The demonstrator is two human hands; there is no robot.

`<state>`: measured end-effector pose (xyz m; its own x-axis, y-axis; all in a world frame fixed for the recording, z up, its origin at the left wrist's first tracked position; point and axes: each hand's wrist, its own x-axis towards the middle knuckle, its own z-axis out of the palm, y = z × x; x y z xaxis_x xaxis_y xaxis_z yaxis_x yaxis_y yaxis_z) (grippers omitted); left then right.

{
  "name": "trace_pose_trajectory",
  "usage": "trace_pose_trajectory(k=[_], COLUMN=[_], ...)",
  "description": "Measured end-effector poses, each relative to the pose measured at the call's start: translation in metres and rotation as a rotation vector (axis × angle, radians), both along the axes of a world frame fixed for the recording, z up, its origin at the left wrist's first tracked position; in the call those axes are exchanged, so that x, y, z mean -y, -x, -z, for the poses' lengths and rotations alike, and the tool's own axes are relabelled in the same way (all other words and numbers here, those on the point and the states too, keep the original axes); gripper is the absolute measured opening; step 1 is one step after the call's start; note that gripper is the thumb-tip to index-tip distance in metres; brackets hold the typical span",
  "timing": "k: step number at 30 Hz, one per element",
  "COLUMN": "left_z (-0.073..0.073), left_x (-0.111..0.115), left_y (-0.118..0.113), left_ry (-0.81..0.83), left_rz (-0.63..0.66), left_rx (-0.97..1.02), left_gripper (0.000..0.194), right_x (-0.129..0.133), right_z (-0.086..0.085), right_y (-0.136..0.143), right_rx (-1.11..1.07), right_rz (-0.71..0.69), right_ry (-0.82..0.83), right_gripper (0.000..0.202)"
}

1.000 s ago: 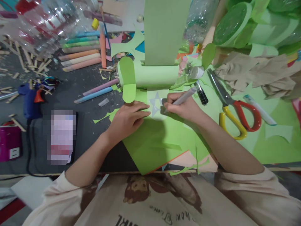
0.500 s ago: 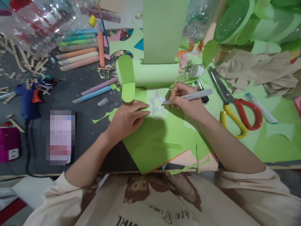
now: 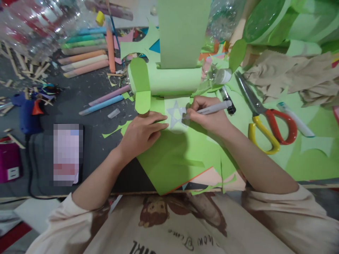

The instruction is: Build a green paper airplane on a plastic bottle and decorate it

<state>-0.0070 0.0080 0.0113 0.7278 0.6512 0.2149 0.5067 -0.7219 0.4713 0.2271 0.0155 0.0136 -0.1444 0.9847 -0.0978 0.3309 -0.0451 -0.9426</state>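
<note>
A pale paper tab with a grey star lies over a green sheet mid-worktop, on the near side of a pale green tube. The right hand pinches a grey marker, tip at the star's right; whether it touches is hard to tell. The left hand rests flat, fingers loosely parted, by the tab's left edge. Scissors lie farther right.

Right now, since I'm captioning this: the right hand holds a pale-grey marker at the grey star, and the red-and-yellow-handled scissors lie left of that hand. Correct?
Not quite: the head view shows the scissors right of the right hand, which does hold the marker at the star.
</note>
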Motion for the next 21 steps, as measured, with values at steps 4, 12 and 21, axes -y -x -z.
trace_pose_trajectory(k=[4, 12, 21], left_z=[0.0009, 0.0007, 0.0005], left_x=[0.0005, 0.0003, 0.0001], left_y=[0.0001, 0.0017, 0.0014], left_ry=[0.021, 0.054, 0.104], left_rz=[-0.008, -0.009, -0.025], left_rx=[-0.017, -0.029, -0.042], left_gripper=[0.035, 0.035, 0.034], right_x=[0.0, -0.0015, 0.0006], right_z=[-0.0018, 0.0006, -0.0008], right_y=[-0.0009, -0.0047, -0.0021], right_rx=[-0.039, -0.081, -0.079], right_rz=[-0.058, 0.028, -0.06], right_ry=[0.062, 0.074, 0.084], right_gripper=[0.032, 0.031, 0.031])
